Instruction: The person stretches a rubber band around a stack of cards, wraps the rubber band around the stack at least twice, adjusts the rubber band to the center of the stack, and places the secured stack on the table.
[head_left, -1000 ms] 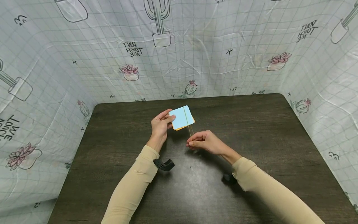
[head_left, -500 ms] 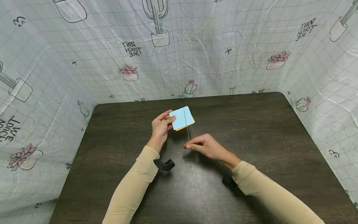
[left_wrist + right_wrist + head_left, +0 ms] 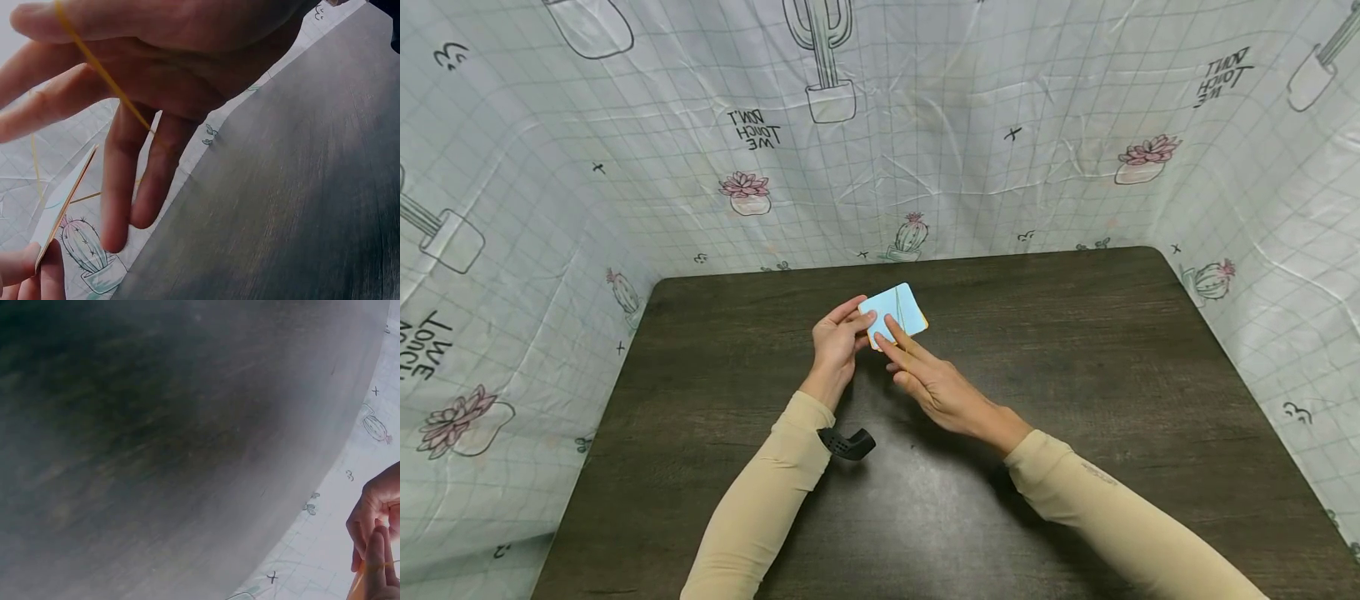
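Though aslant, cards (image 3: 913,313) between left fingers (image 3: 847,309)

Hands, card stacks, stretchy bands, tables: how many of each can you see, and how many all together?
Bare hands: 2, a left hand and a right hand
Stack of light blue, round-cornered cards with orange edges: 1
Thin yellow rubber band: 1, as far as I can tell
Dark brown wood-grained table: 1
Total: 5

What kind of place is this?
Maybe a little work booth: there's a dark table, with cactus-print cloth behind it and on both sides. I can't tell what building it's in.
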Available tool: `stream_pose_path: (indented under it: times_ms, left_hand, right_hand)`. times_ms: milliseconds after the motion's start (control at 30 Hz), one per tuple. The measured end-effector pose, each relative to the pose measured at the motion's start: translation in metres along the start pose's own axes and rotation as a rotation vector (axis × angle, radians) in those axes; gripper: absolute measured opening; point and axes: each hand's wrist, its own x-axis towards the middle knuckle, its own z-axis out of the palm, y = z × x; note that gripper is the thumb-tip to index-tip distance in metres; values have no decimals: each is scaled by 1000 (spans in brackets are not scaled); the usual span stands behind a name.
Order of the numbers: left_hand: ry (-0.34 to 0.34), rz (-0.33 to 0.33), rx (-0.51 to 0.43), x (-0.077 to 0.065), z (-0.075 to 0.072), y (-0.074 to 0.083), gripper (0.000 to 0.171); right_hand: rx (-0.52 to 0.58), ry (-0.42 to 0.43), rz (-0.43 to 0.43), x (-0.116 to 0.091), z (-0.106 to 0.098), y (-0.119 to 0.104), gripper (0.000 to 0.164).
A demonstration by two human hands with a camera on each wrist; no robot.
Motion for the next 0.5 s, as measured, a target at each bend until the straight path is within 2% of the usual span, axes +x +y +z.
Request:
stream_pose_path:
  times_ms: [67,167,233,300,400,500]
  left_hand:
    - [9,1,-1,0,1,0,36]
    - [31,10,11,0,3,1,35]
    - [50,27,21,-1,4,2,34]
    - [73,60,29,-2,6,2,33]
    - [102,131,47,-5,9,2,31]
    - [126,194,65,-6,10,3,30]
  right_hand:
    - [25,15,26,1,1,0,57]
    - [76,84,63,3,5,0,63]
    - [123,144,120,8,3,-12,63]
    - [181,204,203,13,1,-25,64]
    - [269,270,335,21,-2,-34,68]
    - [321,302,411,23,0,-23,66]
